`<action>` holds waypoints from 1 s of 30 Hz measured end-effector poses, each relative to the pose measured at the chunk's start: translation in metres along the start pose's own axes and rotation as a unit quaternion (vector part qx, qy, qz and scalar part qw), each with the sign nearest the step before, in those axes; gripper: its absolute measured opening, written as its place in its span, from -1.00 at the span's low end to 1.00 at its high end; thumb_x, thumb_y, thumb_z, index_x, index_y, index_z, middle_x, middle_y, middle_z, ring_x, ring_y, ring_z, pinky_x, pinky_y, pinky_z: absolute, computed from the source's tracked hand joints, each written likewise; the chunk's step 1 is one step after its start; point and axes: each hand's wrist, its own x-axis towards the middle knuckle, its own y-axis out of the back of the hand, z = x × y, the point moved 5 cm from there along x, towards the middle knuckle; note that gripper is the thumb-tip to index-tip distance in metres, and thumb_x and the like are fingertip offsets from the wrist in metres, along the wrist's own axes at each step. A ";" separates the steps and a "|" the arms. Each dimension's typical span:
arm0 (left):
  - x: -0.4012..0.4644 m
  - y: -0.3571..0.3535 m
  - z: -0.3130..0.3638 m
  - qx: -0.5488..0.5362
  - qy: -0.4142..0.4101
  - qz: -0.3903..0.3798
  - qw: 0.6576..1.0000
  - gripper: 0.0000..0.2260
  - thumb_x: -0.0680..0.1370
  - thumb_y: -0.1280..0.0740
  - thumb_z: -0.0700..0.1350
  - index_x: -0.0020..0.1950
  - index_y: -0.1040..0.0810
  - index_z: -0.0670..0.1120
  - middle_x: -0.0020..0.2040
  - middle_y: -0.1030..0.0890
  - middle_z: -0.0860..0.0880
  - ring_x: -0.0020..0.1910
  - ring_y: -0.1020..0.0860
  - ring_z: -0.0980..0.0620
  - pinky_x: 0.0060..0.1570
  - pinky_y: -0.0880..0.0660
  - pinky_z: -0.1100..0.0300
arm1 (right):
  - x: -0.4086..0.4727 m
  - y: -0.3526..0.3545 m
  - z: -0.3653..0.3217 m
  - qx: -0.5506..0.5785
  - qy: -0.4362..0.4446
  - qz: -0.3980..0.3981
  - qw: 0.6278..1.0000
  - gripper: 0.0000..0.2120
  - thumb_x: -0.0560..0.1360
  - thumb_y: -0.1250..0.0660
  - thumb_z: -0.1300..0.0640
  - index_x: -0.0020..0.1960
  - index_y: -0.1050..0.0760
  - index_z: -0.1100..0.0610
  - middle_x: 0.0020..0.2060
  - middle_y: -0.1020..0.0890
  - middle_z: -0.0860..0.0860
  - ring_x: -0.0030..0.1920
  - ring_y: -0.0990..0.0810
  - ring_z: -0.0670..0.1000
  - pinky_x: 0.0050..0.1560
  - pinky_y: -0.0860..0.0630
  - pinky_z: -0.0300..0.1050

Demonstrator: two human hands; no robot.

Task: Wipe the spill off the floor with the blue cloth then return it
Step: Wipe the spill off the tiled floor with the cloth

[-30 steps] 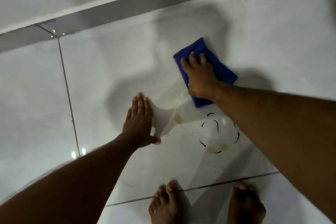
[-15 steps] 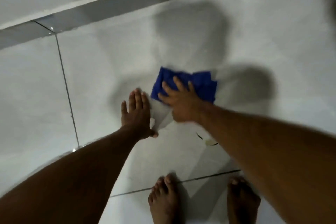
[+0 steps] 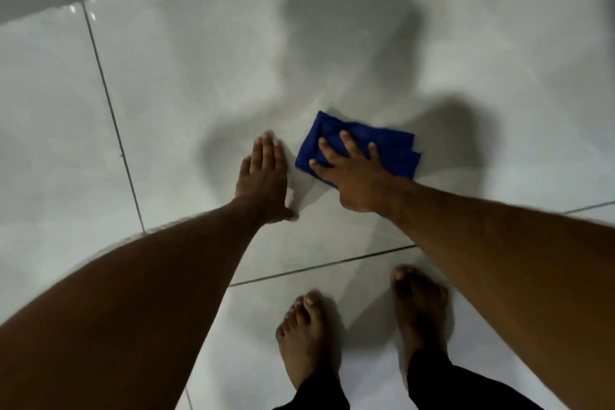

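Now the right hand (image 3: 354, 176) presses flat, fingers spread, on the blue cloth (image 3: 396, 151), hiding any spill; the left hand (image 3: 263, 181) lies flat on the floor (image 3: 166, 93).

Left hand (image 3: 263, 180) flat, right hand (image 3: 352, 176) — fingers (image 3: 346, 143) splayed

place: home interior | cues: glossy pale floor tiles (image 3: 173, 83), grey skirting (image 3: 30, 0), bare feet (image 3: 309, 339)
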 end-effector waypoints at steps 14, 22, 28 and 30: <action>-0.010 -0.022 -0.007 0.010 -0.043 0.010 0.999 0.37 0.19 -0.58 0.24 0.51 0.41 -0.18 0.55 0.38 -0.25 0.54 0.33 -0.23 0.51 0.09 -0.13 | -0.027 0.002 0.084 0.020 -0.111 0.062 0.992 -0.15 0.47 -0.27 0.21 0.50 0.20 -0.23 0.55 0.29 -0.01 0.49 0.30 0.34 0.35 0.09 0.54; -0.013 -0.017 -0.001 0.004 -0.025 0.004 1.000 0.36 0.21 -0.61 0.17 0.51 0.43 -0.19 0.54 0.40 -0.24 0.54 0.33 -0.22 0.53 0.05 -0.11 | -0.110 -0.091 0.030 -0.046 0.008 0.030 0.998 -0.06 0.44 -0.24 0.24 0.47 0.32 -0.30 0.56 0.29 -0.08 0.50 0.38 0.22 0.40 0.24 0.42; -0.009 -0.020 0.003 -0.006 -0.021 -0.008 1.000 0.38 0.20 -0.62 0.15 0.50 0.44 -0.22 0.53 0.41 -0.26 0.52 0.36 -0.26 0.51 0.06 -0.15 | -0.059 -0.024 0.116 0.028 -0.119 0.049 0.991 -0.04 0.45 -0.30 0.21 0.44 0.34 -0.29 0.54 0.34 -0.07 0.50 0.30 0.32 0.35 0.04 0.53; -0.009 -0.021 0.002 -0.001 -0.021 -0.007 1.000 0.38 0.20 -0.62 0.15 0.48 0.46 -0.21 0.52 0.43 -0.26 0.51 0.38 -0.25 0.51 0.07 -0.14 | -0.034 -0.003 0.095 0.069 -0.140 0.084 0.984 -0.15 0.46 -0.28 0.20 0.49 0.20 -0.22 0.56 0.26 -0.03 0.49 0.30 0.34 0.33 0.05 0.57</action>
